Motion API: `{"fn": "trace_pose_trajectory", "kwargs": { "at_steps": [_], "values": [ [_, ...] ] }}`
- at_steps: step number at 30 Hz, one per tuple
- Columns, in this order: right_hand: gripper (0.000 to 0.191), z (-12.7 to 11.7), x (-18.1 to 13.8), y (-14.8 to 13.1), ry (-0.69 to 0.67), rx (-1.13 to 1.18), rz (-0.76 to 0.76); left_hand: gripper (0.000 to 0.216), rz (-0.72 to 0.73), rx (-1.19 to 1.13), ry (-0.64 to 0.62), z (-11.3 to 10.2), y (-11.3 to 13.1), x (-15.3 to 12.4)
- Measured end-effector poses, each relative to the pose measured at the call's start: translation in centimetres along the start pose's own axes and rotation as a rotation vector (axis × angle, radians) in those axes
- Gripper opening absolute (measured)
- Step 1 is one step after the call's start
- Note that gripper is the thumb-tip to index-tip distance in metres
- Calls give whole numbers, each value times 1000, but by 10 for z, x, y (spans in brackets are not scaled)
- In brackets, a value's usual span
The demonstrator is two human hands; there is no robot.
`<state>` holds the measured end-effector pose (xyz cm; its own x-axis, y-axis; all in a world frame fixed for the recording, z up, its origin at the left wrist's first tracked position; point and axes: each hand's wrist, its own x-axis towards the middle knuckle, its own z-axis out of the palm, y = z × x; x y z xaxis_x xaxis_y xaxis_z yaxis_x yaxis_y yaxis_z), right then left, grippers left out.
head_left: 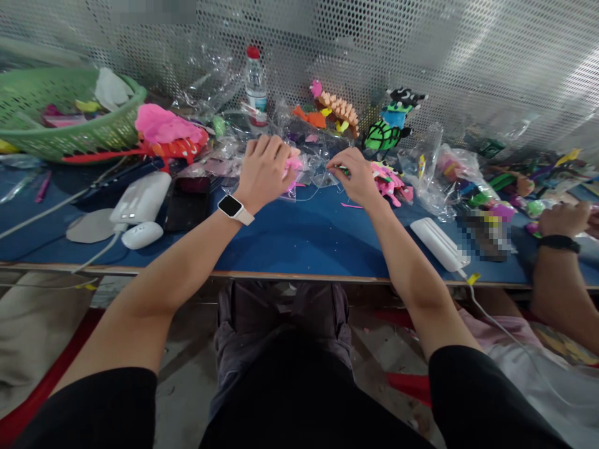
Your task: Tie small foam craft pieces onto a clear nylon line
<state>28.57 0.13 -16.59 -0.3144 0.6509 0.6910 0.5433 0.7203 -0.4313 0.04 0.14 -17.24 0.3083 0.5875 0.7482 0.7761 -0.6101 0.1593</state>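
My left hand (266,169), with a watch on its wrist, bends its fingers over a lump of pink modelling clay (293,163) among clear plastic wrapping; its fingertips are partly hidden. To the right, my right hand (354,176) is closed in a pinch above a clear plastic bag (322,176). What it pinches is too small to make out, though a bit of green shows by the fingers. Beside that hand lies a pink clay figure (390,183) with thin pieces. A pink strip (350,206) rests on the blue table (299,246) just below.
A green basket (103,134), a red-and-pink clay creature (173,137), a phone (188,202) and white power banks (141,198) stand left. Behind are a water bottle (256,87) and clay animals (384,134). A co-worker's hand (564,219) is at right.
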Motion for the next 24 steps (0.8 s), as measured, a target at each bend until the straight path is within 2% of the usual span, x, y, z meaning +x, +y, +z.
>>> {"fn": "trace_pose_trajectory", "kwargs": {
  "at_steps": [4, 8, 11, 14, 18, 21, 24],
  "values": [
    [11, 3, 0, -14, -109, 63, -43, 33, 245, -16, -59, -8, 25, 1],
    [10, 8, -3, -26, -121, 119, -84, 28, 321, -24, -188, -5, 36, -2],
    [13, 17, -5, -31, -50, 205, -25, 29, 259, -60, -181, -3, 33, -4],
    [35, 30, -7, -35, 19, 342, 105, 30, 190, -91, -114, -5, 33, -5],
    [49, 43, -10, -41, 23, 424, 235, 36, 107, -82, -77, -8, 37, -7],
    [56, 46, -12, -46, 24, 447, 251, 36, 34, -114, -116, -7, 39, -9],
    [59, 46, -14, -50, 33, 452, 243, 35, 22, -142, -151, -6, 39, -10]
  ]
}}
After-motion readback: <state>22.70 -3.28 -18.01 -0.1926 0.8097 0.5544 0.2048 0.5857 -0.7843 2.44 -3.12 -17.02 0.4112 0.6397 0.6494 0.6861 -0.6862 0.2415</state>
